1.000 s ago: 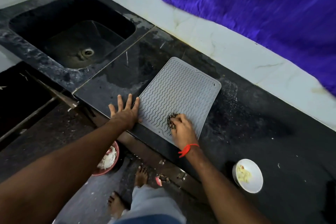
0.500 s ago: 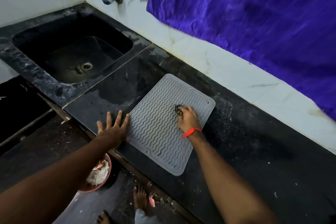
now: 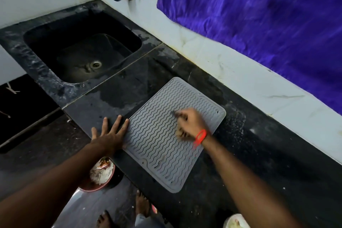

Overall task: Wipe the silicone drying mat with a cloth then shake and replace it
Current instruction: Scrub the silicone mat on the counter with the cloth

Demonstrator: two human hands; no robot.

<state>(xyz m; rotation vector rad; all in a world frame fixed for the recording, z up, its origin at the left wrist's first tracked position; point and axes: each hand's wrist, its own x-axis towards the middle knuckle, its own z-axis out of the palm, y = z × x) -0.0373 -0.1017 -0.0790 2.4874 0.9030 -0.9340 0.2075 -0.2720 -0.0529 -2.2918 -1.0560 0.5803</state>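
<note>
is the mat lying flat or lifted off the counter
Flat: the grey mat lies spread on the black counter, no corner raised, left hand pressing its edge.

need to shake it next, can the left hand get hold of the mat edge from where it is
Probably yes: the left hand lies flat on the counter, fingertips already at the mat edge, with nothing between them.

Both forearms are bare, with no sleeves in view. The right hand [image 3: 190, 123] carries a red thread band [image 3: 200, 136] tied round the wrist, its loose ends trailing off to one side; the hand itself is blurred. The left hand [image 3: 111, 136] wears no ring, watch or band. Low in the frame two bare feet [image 3: 142, 203] show, and above one of them the hem of grey-blue trousers [image 3: 146, 221].
</note>
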